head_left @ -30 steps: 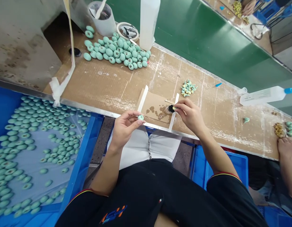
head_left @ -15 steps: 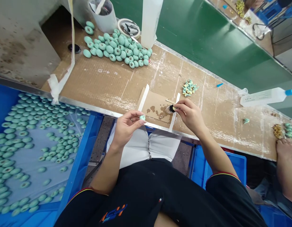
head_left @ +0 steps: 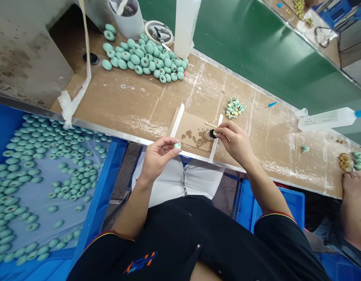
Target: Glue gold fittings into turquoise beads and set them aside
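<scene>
My left hand (head_left: 158, 158) pinches a pale turquoise egg-shaped piece (head_left: 177, 145) between thumb and fingertips, just over the bench's front edge. The fingers of my right hand (head_left: 233, 141) are closed on a tiny yellowish piece (head_left: 214, 133), partly hidden by the fingertips. It is right at a small clear pot with a dark mouth (head_left: 210, 135); whether they touch I cannot tell. The pot stands on a cardboard sheet (head_left: 192, 121) marked with wet brown spots, by a thin stick (head_left: 210, 125). Behind my right hand lies a heap of small turquoise-and-yellow pieces (head_left: 235, 108).
Many turquoise eggs with holes (head_left: 145, 58) are piled at the back left, and more lie in a blue crate (head_left: 92, 210). A tall white bottle (head_left: 186, 27) stands behind; another bottle (head_left: 326, 120) lies at right. A co-worker's hand (head_left: 354, 183) rests at far right.
My left hand with the turquoise egg-shaped piece has shifted very slightly to the right. My right hand stays at the pot, almost still.
</scene>
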A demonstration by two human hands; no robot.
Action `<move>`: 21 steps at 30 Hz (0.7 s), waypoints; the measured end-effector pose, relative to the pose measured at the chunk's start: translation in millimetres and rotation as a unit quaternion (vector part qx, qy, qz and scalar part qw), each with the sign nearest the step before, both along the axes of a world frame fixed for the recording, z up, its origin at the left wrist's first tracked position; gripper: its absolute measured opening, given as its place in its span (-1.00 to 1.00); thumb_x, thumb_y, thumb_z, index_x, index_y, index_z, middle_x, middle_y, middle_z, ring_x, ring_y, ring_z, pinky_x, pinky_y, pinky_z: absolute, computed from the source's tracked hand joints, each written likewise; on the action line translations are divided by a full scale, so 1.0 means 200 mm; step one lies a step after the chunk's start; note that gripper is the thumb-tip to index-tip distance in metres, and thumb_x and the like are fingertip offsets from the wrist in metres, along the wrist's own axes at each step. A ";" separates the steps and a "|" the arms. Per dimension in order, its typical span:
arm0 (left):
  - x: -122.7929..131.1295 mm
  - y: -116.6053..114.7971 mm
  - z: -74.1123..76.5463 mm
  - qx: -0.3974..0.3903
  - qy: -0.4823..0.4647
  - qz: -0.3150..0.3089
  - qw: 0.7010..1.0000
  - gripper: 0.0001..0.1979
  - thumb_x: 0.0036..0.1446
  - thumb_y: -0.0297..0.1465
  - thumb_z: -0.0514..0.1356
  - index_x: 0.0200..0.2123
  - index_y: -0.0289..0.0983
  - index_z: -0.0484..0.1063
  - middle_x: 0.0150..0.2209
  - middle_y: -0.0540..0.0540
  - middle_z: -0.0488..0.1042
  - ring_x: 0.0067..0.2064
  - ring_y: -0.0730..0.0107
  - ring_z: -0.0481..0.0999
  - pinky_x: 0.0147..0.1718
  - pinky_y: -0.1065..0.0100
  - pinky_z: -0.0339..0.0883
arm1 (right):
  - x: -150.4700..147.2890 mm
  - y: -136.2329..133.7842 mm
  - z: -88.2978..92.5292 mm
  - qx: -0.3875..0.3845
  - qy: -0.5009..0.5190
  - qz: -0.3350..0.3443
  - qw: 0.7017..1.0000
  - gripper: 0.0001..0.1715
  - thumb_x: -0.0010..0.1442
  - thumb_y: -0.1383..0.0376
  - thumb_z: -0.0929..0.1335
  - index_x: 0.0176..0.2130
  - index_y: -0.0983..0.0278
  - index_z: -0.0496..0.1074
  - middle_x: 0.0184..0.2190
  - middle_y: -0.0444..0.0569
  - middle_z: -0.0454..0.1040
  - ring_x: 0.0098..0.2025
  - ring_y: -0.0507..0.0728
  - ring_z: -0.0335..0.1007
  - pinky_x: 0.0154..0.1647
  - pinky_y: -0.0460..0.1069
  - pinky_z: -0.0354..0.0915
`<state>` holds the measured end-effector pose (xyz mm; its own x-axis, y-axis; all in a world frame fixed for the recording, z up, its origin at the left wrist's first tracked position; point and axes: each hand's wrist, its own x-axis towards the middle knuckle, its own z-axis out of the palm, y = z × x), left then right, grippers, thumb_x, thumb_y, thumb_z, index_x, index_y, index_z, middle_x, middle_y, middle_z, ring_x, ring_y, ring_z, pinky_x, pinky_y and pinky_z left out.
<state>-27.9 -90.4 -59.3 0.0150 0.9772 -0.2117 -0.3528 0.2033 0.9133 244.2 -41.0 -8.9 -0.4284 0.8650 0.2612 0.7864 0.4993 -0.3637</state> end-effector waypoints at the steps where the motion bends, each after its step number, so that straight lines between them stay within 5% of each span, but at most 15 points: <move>1: 0.00 0.00 0.00 0.001 -0.002 -0.001 1.000 -0.67 -0.10 -0.27 0.58 -0.28 -0.26 0.66 -0.30 -0.09 0.63 -0.33 0.37 0.60 -0.25 0.34 0.55 | 0.00 0.00 0.00 -0.001 0.006 -0.001 1.000 -0.77 0.48 0.25 0.31 -0.13 0.13 0.58 -0.16 0.04 0.58 -0.15 0.20 0.54 -0.13 0.10 0.49; 11: 0.06 0.01 0.04 0.003 -0.028 -0.016 0.999 -0.61 -0.16 -0.27 0.62 -0.26 -0.27 0.66 -0.29 -0.08 0.65 -0.31 0.35 0.67 -0.23 0.34 0.61 | 0.00 -0.03 0.02 0.057 0.099 -0.033 0.993 -0.89 0.42 0.28 0.39 -0.12 0.16 0.57 -0.16 0.03 0.59 -0.11 0.21 0.56 -0.07 0.14 0.52; 16: 0.14 0.01 0.05 0.020 -0.056 -0.047 0.997 -0.63 -0.08 -0.21 0.59 -0.24 -0.27 0.68 -0.31 -0.10 0.66 -0.28 0.26 0.72 -0.24 0.31 0.64 | -0.11 -0.18 0.08 0.078 0.213 -0.046 0.973 -0.89 0.40 0.33 0.41 -0.10 0.15 0.56 -0.17 -0.01 0.61 -0.12 0.17 0.58 -0.16 0.08 0.52; 21: 0.20 0.00 0.06 0.063 -0.073 -0.062 0.993 -0.67 -0.04 -0.23 0.58 -0.22 -0.25 0.70 -0.24 -0.11 0.66 -0.25 0.28 0.72 -0.21 0.31 0.65 | -0.25 -0.32 0.08 0.014 0.310 -0.055 0.949 -0.90 0.42 0.29 0.40 -0.08 0.16 0.56 -0.15 0.01 0.61 -0.10 0.16 0.60 -0.20 0.05 0.57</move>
<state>12.6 -90.1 -46.9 0.1589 0.9845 -0.0747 -0.4623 0.1410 0.8754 193.4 -105.0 7.1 -0.0926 0.8842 0.4579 0.4726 0.4438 -0.7614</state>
